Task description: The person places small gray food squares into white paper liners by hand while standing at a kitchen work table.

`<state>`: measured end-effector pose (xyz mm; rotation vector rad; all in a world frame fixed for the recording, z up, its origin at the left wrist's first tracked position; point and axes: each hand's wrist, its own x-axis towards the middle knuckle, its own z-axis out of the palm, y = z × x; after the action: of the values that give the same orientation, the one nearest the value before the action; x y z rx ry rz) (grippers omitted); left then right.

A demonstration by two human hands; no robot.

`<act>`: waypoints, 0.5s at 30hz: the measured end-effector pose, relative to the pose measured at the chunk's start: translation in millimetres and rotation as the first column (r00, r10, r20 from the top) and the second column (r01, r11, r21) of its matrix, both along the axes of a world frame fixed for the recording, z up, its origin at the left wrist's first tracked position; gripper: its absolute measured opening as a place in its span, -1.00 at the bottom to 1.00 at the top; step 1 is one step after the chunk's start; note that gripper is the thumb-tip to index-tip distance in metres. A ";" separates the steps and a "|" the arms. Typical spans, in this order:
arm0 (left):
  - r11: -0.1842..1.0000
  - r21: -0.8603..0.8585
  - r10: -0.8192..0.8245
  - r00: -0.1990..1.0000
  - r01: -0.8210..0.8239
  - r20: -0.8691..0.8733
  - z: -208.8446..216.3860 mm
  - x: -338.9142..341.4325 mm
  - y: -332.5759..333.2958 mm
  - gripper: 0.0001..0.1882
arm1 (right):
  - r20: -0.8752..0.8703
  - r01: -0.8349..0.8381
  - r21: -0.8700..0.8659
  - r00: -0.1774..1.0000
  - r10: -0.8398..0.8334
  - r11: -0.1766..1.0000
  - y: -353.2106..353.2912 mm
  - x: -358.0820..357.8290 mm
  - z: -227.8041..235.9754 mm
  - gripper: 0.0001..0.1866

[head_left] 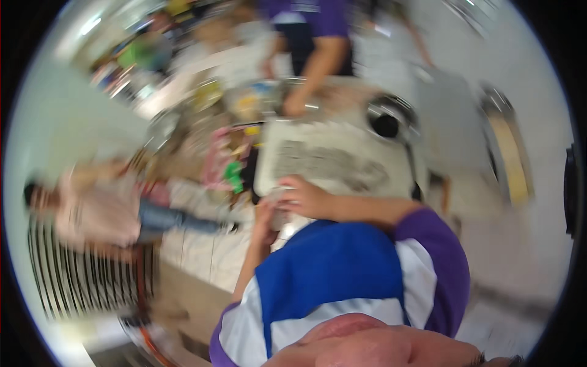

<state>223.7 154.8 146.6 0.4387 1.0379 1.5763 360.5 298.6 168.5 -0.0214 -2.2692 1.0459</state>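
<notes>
At the near left corner of the table, my left hand (pixel 265 221) and my right hand (pixel 304 197) come together. Between their fingers is a small whitish thing (pixel 280 197), too blurred to name. The left fingers curl round it from below and the left. From the right, my right fingers bend over it. Just beyond the hands lies a large white board or mat (pixel 373 142) with smeared grey patches on it.
Across the table a co-worker in purple reaches an arm (pixel 321 67) down. A steel bowl (pixel 408 110) with something dark stands at the far right. On the left are a pink tray (pixel 211 168) and a green thing (pixel 233 176). A person (pixel 101 205) stands farther left.
</notes>
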 end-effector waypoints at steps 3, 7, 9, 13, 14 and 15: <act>0.999 0.000 0.049 0.991 -0.049 0.123 3.5 6.4 -14.2 -0.55 | 0.050 -0.067 0.041 0.997 0.065 0.997 -5.1 1.0 -8.4 -0.77; 0.998 -0.058 0.005 0.994 0.001 0.112 14.3 14.4 11.0 -0.51 | 0.071 0.053 0.031 0.996 -0.055 0.998 1.9 21.0 -4.1 -0.76; 0.996 -0.083 0.001 0.996 0.007 0.090 18.0 15.0 17.1 -0.50 | 0.128 0.086 0.029 0.988 -0.089 0.996 3.5 29.9 3.3 -0.73; 0.995 -0.095 -0.013 0.995 0.023 0.096 13.1 19.1 26.2 -0.49 | 0.072 0.185 -0.218 0.982 -0.173 0.958 8.9 42.9 0.5 -0.73; 0.995 -0.089 -0.028 0.993 0.039 0.115 9.7 16.8 27.3 -0.48 | 0.085 0.221 -0.381 0.975 -0.204 0.898 15.7 47.1 -5.2 -0.72; 0.995 -0.083 -0.043 0.990 0.055 0.134 6.8 14.9 28.1 -0.48 | 0.103 0.251 -0.532 0.967 -0.232 0.809 23.7 53.3 -11.2 -0.72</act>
<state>238.7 182.9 153.3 0.2946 0.9826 1.4902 413.8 322.2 157.3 -0.5552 -1.8572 1.5149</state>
